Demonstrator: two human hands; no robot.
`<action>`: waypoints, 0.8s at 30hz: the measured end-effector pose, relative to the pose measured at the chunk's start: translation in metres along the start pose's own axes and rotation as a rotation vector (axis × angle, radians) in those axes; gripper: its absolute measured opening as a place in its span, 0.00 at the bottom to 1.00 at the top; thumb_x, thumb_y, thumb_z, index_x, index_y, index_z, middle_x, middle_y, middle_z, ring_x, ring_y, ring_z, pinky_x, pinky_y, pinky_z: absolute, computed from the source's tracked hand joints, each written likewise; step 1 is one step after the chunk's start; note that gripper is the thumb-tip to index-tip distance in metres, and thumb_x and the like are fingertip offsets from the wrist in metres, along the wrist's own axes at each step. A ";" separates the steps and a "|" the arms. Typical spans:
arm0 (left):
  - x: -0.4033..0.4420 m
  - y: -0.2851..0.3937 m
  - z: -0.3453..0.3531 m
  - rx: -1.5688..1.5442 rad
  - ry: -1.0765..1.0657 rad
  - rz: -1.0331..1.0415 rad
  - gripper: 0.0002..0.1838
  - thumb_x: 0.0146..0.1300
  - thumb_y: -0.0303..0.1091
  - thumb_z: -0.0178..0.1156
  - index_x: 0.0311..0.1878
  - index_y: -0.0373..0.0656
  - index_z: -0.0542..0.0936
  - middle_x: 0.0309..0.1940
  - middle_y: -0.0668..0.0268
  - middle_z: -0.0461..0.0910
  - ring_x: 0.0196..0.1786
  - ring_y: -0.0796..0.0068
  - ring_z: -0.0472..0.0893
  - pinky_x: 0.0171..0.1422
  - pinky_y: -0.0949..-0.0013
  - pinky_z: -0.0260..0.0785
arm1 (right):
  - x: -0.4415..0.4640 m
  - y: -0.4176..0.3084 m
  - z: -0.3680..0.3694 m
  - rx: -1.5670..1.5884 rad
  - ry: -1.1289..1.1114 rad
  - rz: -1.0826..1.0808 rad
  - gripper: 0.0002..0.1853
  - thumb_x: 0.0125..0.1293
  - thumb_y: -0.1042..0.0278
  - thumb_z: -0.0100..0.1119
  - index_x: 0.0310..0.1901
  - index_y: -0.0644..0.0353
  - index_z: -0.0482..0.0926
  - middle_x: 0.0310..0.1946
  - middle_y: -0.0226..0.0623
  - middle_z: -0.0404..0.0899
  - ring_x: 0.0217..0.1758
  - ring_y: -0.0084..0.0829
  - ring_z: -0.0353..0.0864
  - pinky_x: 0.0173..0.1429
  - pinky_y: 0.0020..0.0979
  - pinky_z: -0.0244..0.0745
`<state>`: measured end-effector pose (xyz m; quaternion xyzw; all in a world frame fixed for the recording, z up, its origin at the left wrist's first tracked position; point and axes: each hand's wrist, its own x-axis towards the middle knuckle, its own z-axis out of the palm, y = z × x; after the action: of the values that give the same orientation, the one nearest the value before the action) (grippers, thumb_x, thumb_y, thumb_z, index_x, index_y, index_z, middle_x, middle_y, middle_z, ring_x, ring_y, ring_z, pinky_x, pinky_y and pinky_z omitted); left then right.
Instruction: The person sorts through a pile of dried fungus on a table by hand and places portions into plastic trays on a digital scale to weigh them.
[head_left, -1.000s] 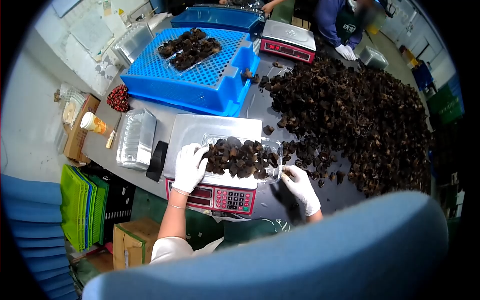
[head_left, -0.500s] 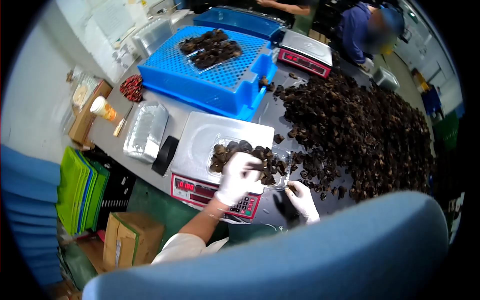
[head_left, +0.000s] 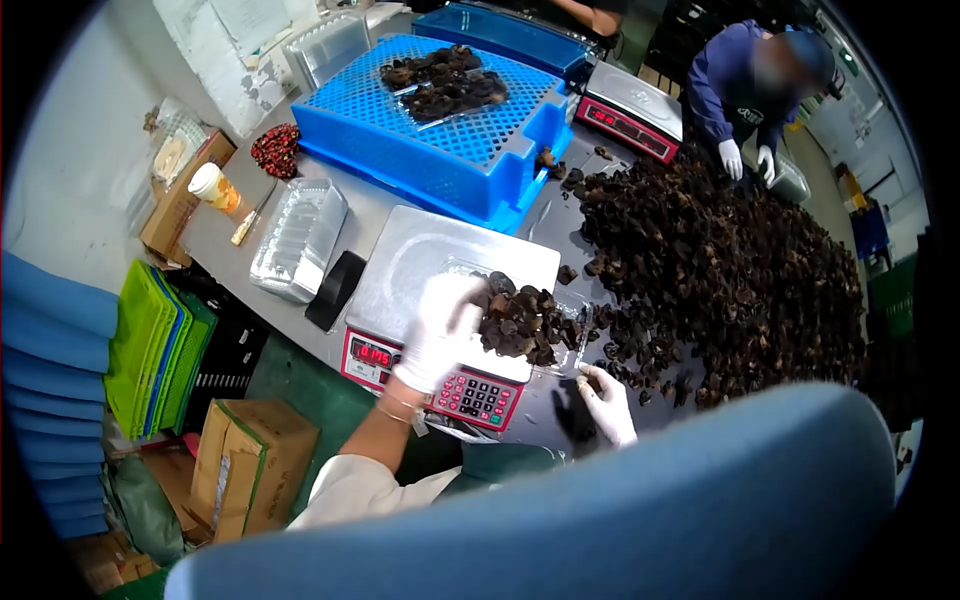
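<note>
A clear plastic tray (head_left: pixel 571 340) of dark mushroom pieces (head_left: pixel 520 322) lies on the steel pan of a red-edged digital scale (head_left: pixel 400 255), its right end beyond the pan. My left hand (head_left: pixel 438 335), white-gloved, is over the left part of the tray, fingers at the mushrooms. Glare and motion blur hide what its fingers hold. Beside the tray's lower right corner is my right hand (head_left: pixel 608 408), also gloved, thumb and forefinger pinched together. A small tan bit shows at these fingertips, but I cannot make out what it is.
A large mushroom heap (head_left: pixel 720 270) covers the table's right side. An upturned blue crate (head_left: pixel 420 165) carries filled trays. Stacked clear containers (head_left: pixel 300 240), a black block (head_left: pixel 335 290) and a paper cup (head_left: pixel 215 188) stand left. A co-worker (head_left: pixel 750 90) stands beyond, near a second scale (head_left: pixel 630 110).
My left hand has moved left, from the tray's middle to its left part, uncovering the scale's keypad. The display changed from 0.180 to 0.175. My right hand stays at the tray's corner.
</note>
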<state>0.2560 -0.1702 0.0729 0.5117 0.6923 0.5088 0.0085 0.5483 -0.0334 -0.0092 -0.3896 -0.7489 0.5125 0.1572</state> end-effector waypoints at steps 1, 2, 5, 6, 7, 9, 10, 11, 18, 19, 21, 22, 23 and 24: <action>-0.003 -0.017 -0.012 0.090 0.038 -0.076 0.20 0.63 0.24 0.58 0.59 0.40 0.76 0.49 0.58 0.74 0.51 0.60 0.76 0.59 0.62 0.70 | 0.001 0.004 0.003 0.101 -0.004 0.024 0.19 0.69 0.72 0.58 0.60 0.67 0.75 0.38 0.36 0.83 0.41 0.26 0.82 0.50 0.27 0.76; -0.004 -0.028 -0.025 0.048 0.037 -0.191 0.21 0.64 0.25 0.58 0.61 0.41 0.74 0.49 0.59 0.73 0.46 0.62 0.76 0.54 0.64 0.71 | 0.003 0.005 0.004 0.200 -0.006 0.045 0.23 0.71 0.72 0.56 0.65 0.66 0.71 0.38 0.35 0.83 0.39 0.23 0.80 0.47 0.25 0.76; -0.024 -0.069 -0.038 0.251 -0.058 -0.266 0.22 0.66 0.27 0.58 0.63 0.37 0.72 0.43 0.52 0.73 0.43 0.54 0.76 0.50 0.60 0.71 | 0.007 -0.006 0.005 0.488 -0.087 0.175 0.28 0.73 0.69 0.52 0.73 0.64 0.61 0.36 0.33 0.82 0.34 0.19 0.78 0.42 0.20 0.73; -0.031 -0.080 -0.036 0.226 -0.109 -0.255 0.21 0.66 0.28 0.57 0.62 0.36 0.73 0.42 0.51 0.73 0.43 0.52 0.76 0.50 0.59 0.71 | 0.010 -0.013 0.006 0.499 -0.115 0.188 0.30 0.74 0.67 0.50 0.74 0.64 0.58 0.35 0.33 0.82 0.30 0.17 0.75 0.37 0.19 0.70; -0.032 -0.079 -0.033 0.201 -0.159 -0.240 0.20 0.67 0.28 0.57 0.61 0.35 0.73 0.41 0.50 0.73 0.43 0.50 0.76 0.50 0.58 0.71 | 0.012 -0.017 0.011 0.540 -0.112 0.200 0.29 0.74 0.67 0.51 0.73 0.63 0.60 0.33 0.32 0.81 0.27 0.17 0.74 0.35 0.18 0.69; -0.029 -0.078 -0.025 0.162 -0.228 -0.307 0.16 0.68 0.29 0.55 0.56 0.34 0.75 0.38 0.51 0.75 0.43 0.50 0.77 0.51 0.58 0.71 | 0.019 -0.026 0.019 0.450 -0.113 0.160 0.27 0.73 0.69 0.51 0.72 0.60 0.63 0.30 0.29 0.79 0.25 0.15 0.72 0.31 0.19 0.69; -0.027 -0.082 -0.021 0.090 -0.211 -0.342 0.16 0.68 0.28 0.55 0.56 0.34 0.75 0.39 0.52 0.76 0.43 0.52 0.78 0.51 0.59 0.71 | 0.022 -0.029 0.025 0.459 -0.070 0.136 0.26 0.72 0.71 0.50 0.72 0.58 0.65 0.28 0.26 0.77 0.23 0.15 0.70 0.29 0.19 0.68; -0.026 -0.089 -0.017 0.018 -0.194 -0.377 0.15 0.68 0.28 0.54 0.56 0.35 0.75 0.39 0.53 0.77 0.44 0.55 0.79 0.51 0.60 0.71 | 0.026 -0.032 0.026 0.482 -0.039 0.157 0.26 0.71 0.74 0.49 0.71 0.60 0.65 0.26 0.25 0.75 0.23 0.15 0.69 0.29 0.19 0.68; 0.025 -0.123 -0.007 -0.526 -0.134 -0.587 0.11 0.69 0.26 0.54 0.53 0.38 0.75 0.31 0.69 0.75 0.24 0.83 0.76 0.29 0.77 0.73 | 0.101 -0.072 -0.002 0.346 0.000 0.047 0.27 0.71 0.74 0.48 0.72 0.62 0.64 0.25 0.25 0.73 0.22 0.14 0.68 0.28 0.19 0.66; 0.039 -0.127 -0.007 -0.552 -0.106 -0.587 0.12 0.68 0.26 0.55 0.53 0.38 0.75 0.32 0.68 0.76 0.25 0.83 0.76 0.29 0.77 0.74 | 0.118 -0.080 -0.006 0.339 -0.008 0.025 0.27 0.71 0.74 0.48 0.72 0.61 0.64 0.25 0.25 0.73 0.22 0.14 0.68 0.28 0.19 0.66; 0.066 -0.142 -0.002 -0.581 -0.040 -0.521 0.12 0.68 0.26 0.55 0.54 0.37 0.75 0.33 0.67 0.76 0.25 0.81 0.76 0.30 0.76 0.75 | 0.160 -0.091 -0.007 0.257 0.053 -0.103 0.26 0.72 0.72 0.49 0.71 0.60 0.67 0.25 0.24 0.72 0.24 0.13 0.67 0.28 0.19 0.65; 0.081 -0.145 -0.003 -0.621 0.012 -0.563 0.13 0.68 0.26 0.55 0.54 0.37 0.74 0.33 0.66 0.75 0.25 0.80 0.76 0.29 0.75 0.75 | 0.179 -0.105 -0.010 0.251 0.052 -0.133 0.25 0.72 0.71 0.50 0.70 0.61 0.68 0.25 0.24 0.73 0.24 0.14 0.67 0.28 0.19 0.65; 0.096 -0.148 -0.004 -0.661 0.062 -0.605 0.13 0.67 0.26 0.55 0.55 0.37 0.74 0.33 0.66 0.75 0.25 0.79 0.76 0.29 0.75 0.75 | 0.194 -0.119 -0.012 0.246 0.051 -0.163 0.24 0.72 0.70 0.51 0.69 0.61 0.70 0.26 0.24 0.73 0.24 0.14 0.67 0.28 0.19 0.65; 0.108 -0.157 -0.001 -0.694 0.106 -0.592 0.14 0.67 0.25 0.54 0.55 0.36 0.74 0.32 0.66 0.74 0.25 0.78 0.76 0.28 0.74 0.75 | 0.217 -0.121 -0.009 0.336 0.092 -0.179 0.23 0.71 0.68 0.53 0.67 0.62 0.72 0.26 0.25 0.75 0.24 0.14 0.68 0.29 0.19 0.65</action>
<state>0.0939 -0.0871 0.0167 0.2321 0.5968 0.7117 0.2887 0.3628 0.1131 0.0665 -0.3127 -0.6766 0.5960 0.2988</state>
